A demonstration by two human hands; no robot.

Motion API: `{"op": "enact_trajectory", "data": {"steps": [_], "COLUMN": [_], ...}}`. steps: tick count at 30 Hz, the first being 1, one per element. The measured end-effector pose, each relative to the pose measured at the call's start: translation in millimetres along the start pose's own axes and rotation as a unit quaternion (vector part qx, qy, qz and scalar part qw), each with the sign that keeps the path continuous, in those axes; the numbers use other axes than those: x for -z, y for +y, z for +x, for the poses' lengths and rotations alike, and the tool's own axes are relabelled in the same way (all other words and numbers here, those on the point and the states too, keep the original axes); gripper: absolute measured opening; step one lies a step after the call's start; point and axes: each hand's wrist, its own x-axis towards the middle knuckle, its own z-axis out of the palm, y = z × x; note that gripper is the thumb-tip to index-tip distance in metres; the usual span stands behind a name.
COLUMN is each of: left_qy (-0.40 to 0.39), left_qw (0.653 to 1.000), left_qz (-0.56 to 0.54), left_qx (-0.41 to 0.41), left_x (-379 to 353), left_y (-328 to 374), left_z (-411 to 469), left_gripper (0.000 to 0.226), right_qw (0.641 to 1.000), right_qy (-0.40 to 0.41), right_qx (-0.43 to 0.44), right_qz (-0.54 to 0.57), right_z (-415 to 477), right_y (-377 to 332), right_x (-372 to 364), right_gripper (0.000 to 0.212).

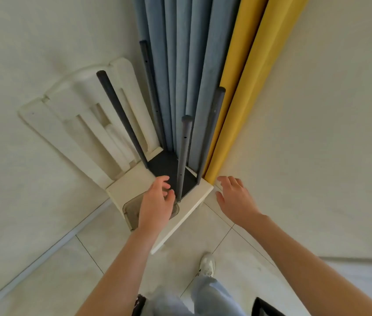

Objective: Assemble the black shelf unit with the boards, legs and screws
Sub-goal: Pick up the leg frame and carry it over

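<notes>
Over the white chair pushed into the corner, we are partway through building the shelf unit: one black board lies flat on the back half of the chair seat, and four black legs rise from its corners, the nearest leg at the front, one leaning toward the chair back, one farthest off against the blue curtain, and one on the side of the yellow curtain. Our left hand hovers over the front of the seat, just beside the foot of the nearest leg, fingers loosely curled and holding nothing we can make out. Our right hand hangs off the seat's front corner on the yellow-curtain side, fingers spread and empty. We judge the legs to be in place and the next shelf due. That calls for fetching another board and lowering it level between the four legs to the holes along them. One clear container sits on the seat beneath our left wrist, and we cannot tell what is in it. No screws show. One further black piece lies on the floor well in front of the chair, near our shoe.
</notes>
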Motion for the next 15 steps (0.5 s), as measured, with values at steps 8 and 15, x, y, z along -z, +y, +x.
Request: {"op": "enact_trajectory", "data": {"steps": [8,15], "left_qy": [0.063,0.065], "left_qw": [0.995,0.993], "left_qz": [-0.073,-0.083], "left_qx": [0.038,0.050], "left_x": [-35.4,-50.2], "left_y": [44.4,49.2], "left_z": [56.4,102.2], "left_gripper": [0.053,0.033], "right_qw": [0.998,0.992], "right_qy": [0.006,0.011], "right_qx": [0.027,0.018], "right_qz": [0.064,0.123], "right_z": [93.5,167.6], "right_y": [31.0,22.4], "right_x": [39.5,55.3], "right_gripper": [0.040,0.042]}}
